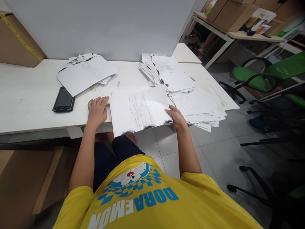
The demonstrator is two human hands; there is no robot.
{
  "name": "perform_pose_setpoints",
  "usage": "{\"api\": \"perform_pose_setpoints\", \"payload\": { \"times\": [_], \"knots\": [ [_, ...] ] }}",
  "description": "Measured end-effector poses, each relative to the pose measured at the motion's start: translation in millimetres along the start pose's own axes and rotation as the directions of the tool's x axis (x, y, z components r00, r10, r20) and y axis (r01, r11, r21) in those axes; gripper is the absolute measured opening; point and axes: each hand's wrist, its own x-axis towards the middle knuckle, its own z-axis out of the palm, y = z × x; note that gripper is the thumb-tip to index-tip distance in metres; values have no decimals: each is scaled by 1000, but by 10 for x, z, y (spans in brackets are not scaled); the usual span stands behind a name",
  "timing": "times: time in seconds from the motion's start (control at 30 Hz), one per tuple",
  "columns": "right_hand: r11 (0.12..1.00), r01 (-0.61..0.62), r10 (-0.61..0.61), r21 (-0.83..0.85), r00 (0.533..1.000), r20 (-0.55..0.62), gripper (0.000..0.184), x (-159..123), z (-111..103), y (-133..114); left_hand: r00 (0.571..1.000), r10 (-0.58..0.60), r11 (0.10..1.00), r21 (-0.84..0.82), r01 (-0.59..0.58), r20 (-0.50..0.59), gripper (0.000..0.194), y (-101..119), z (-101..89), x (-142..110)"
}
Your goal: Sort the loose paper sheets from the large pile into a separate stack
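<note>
A printed sheet of paper [141, 109] with black smudges along its near edge extends past the front of the white table. My right hand [175, 116] pinches its right edge, thumb on top. Just left of the sheet, my left hand [97, 108] rests on the tabletop with its fingers stretched out. A small pale item by those fingertips is too unclear to name. Behind the sheet to the right is an untidy paper stack [172, 71] with black-smudged edges. More loose papers [199, 108] spread beside my right hand, some jutting over the table edge.
Another paper pile [87, 71] lies at the back left, partly over a black handheld device [64, 100]. A grey partition [107, 28] borders the white table [26, 95]. Cardboard boxes stand at far left and lower left. Green chairs [252, 78] are on the right.
</note>
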Motion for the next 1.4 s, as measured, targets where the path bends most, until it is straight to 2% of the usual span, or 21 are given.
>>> {"api": "perform_pose_setpoints", "payload": {
  "times": [0.37,0.57,0.73,1.0,1.13,1.2,1.27,1.33,1.4],
  "knots": [
    [996,-23,20,-88,999,-35,49,12,39,114,1000,2,1000,27,-3,29,59,21,-19,-25],
    [996,-17,19,-91,1000,15,49,-31,111,105,999,12,1000,18,-12,29,64,-4,-20,-19],
    [993,-17,23,-119,999,50,53,-30,94,120,999,-26,998,-50,27,27,64,-27,-4,0],
    [998,-19,19,-64,1000,-2,52,-82,128,183,1000,-24,999,-24,25,3,63,-11,95,-8],
    [986,13,-10,-169,1000,18,49,-81,179,138,999,-41,999,28,41,1,63,66,73,-33],
    [965,69,-59,-253,997,48,46,-88,184,60,998,-66,996,66,65,8,64,108,48,-60],
    [921,185,-166,-343,982,85,42,-126,165,-62,996,-87,992,90,85,14,65,138,27,-91],
    [837,331,-316,-435,942,109,41,-193,124,-213,996,-92,991,103,90,14,67,155,12,-121],
    [748,444,-467,-493,880,83,39,-246,77,-366,996,-91,989,117,89,13,70,166,1,-147]
  ]
}}
